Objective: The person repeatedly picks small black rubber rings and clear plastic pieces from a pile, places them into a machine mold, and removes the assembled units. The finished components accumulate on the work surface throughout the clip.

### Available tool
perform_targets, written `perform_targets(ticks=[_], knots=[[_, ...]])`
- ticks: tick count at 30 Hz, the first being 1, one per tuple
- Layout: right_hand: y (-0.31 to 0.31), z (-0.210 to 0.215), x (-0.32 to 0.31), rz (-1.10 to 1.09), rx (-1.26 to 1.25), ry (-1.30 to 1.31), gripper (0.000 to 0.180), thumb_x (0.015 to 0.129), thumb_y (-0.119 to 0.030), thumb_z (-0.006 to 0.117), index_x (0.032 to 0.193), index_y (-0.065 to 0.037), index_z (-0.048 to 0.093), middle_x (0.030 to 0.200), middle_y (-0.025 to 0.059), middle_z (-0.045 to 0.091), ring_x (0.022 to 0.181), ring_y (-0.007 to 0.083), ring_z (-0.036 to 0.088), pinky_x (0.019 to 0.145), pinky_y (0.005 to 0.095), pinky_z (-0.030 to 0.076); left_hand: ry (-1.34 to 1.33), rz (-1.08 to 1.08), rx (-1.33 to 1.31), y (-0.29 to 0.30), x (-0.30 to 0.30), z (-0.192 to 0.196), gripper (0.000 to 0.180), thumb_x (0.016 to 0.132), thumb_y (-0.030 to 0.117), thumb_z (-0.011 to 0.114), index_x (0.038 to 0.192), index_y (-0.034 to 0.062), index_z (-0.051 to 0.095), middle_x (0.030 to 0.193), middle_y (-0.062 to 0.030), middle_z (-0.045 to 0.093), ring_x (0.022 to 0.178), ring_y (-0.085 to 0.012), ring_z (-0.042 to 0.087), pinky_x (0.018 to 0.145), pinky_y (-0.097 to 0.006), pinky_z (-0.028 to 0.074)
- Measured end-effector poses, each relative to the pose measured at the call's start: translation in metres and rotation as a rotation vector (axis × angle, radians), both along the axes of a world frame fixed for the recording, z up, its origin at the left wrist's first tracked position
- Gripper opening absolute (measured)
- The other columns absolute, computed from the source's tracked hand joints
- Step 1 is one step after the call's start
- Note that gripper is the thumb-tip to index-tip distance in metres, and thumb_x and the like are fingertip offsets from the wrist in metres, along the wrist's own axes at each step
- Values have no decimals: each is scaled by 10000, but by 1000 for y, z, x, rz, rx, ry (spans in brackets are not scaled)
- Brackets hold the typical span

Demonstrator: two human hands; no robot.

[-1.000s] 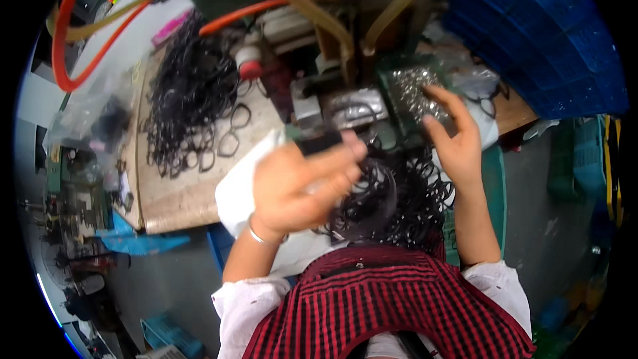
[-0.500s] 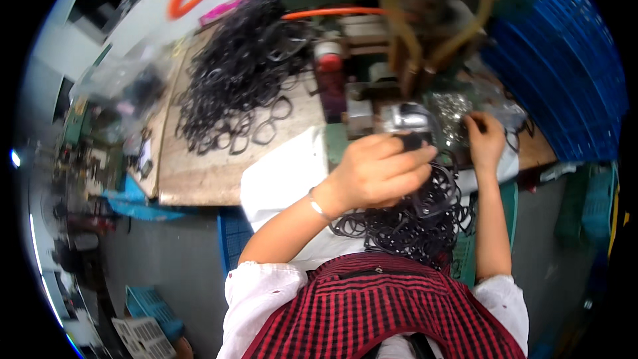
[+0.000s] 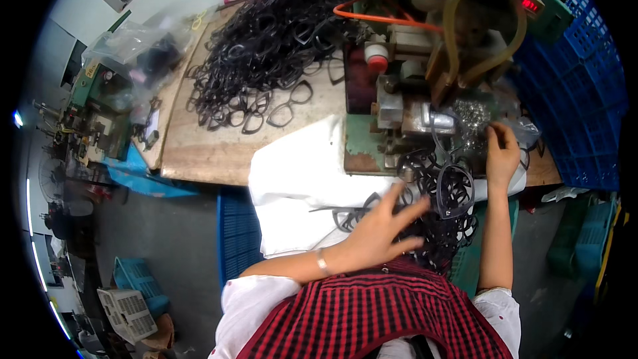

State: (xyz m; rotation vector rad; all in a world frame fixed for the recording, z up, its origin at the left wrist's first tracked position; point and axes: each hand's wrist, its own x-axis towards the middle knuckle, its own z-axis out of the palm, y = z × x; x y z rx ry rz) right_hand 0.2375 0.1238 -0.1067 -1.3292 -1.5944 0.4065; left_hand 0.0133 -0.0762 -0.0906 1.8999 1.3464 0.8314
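The left hand [image 3: 379,229] was spread with fingers wide over black eyeglass frames [image 3: 438,189]; the right hand [image 3: 502,153] pinched small metal parts [image 3: 472,116]. Frames could be snagged and dragged off the counter [image 3: 212,153].

Head camera looks steeply down, close over workbench [image 3: 266,153].

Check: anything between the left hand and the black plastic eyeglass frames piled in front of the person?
Nothing visible. The left hand hovers open, fingers spread, right over the pile of black plastic eyeglass frames, with no object between them. The right hand is off to the side at the green machine.
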Motion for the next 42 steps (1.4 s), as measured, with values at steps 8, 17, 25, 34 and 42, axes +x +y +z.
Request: perform_targets(ticks=[8, 17, 25, 34, 42], knots=[[9, 14, -3, 154, -39, 18, 139, 864, -56, 647, 988, -7, 685, 897, 59, 693, 822, 123, 623, 780, 246, 478, -31, -203, -236, 42, -158, 88, 223, 891, 248, 656, 945, 51, 747, 935, -139, 720, 857, -291, 684, 764, -355, 537], [-24, -2, 27, -42, -115, 118, 135, 847, -42, 659, 975, -7, 687, 891, 47, 685, 836, 116, 619, 782, 245, 476, 824, 1018, 249, 125, -195, -69, 273, 776, 243, 716, 879, -6, 680, 961, -146, 623, 931, -324, 556, 798, -405, 444], [-34, 88, -45, 346, -18, 150, 144, 805, -23, 667, 940, 0, 713, 946, 87, 713, 898, 150, 658, 827, 268, 494, -15, 887, 414, 118, -169, -50, 134, 840, 85, 677, 909, -9, 609, 785, -94, 601, 705, -196, 552, 677, -315, 450], [-29, 88, -100, 602, -238, 751, 398, 786, 12, 662, 1152, 47, 508, 882, 71, 664, 846, 109, 605, 780, 239, 466, -751, 373, 697, 92, -70, 108, 58, 993, 108, 509, 1003, 50, 506, 868, -79, 609, 702, -106, 580, 545, -214, 481], [-57, 93, -84, 620, -176, 580, 454, 846, -14, 623, 1285, 2, 508, 1110, 111, 654, 1091, 179, 604, 953, 289, 443, -430, 264, 913, 108, -53, 104, 108, 832, -32, 666, 896, 23, 600, 873, -135, 702, 726, -224, 662, 706, -325, 565]])
